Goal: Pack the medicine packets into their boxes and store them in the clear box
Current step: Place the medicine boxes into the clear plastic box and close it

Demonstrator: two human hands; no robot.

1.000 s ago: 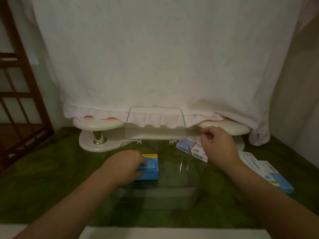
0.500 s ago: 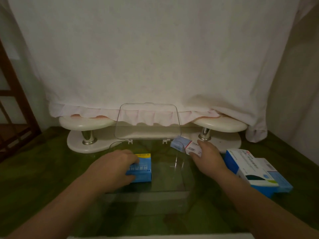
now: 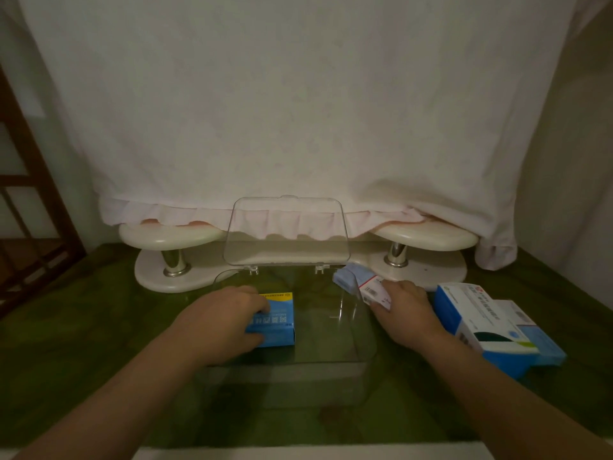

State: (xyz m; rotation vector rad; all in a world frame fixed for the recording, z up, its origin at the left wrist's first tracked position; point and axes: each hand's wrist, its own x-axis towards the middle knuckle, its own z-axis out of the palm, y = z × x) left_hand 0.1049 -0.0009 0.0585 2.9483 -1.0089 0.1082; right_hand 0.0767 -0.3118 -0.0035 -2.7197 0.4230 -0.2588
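Observation:
The clear box (image 3: pixel 331 376) stands open on the green table, its clear lid (image 3: pixel 287 232) tilted up at the back. Inside, at the left, lies a blue medicine box with a yellow stripe (image 3: pixel 277 318); my left hand (image 3: pixel 222 322) grips it from the left. My right hand (image 3: pixel 406 313) rests at the box's right rim, fingers closed on a small white and pale-blue medicine box (image 3: pixel 365 283). Right of that hand lies a larger blue-and-white medicine box (image 3: pixel 481 322) on top of a light-blue box (image 3: pixel 537 340).
A cream two-tier stand (image 3: pixel 172 257) with chrome posts runs along the back of the table under a hanging white cloth (image 3: pixel 298 111). A dark wooden frame (image 3: pixel 30 200) stands at the far left. A wall closes the right side.
My right hand has come down from above the box's back right corner onto the small white and pale-blue box. The camera shifted, bringing the larger boxes at the right more into view.

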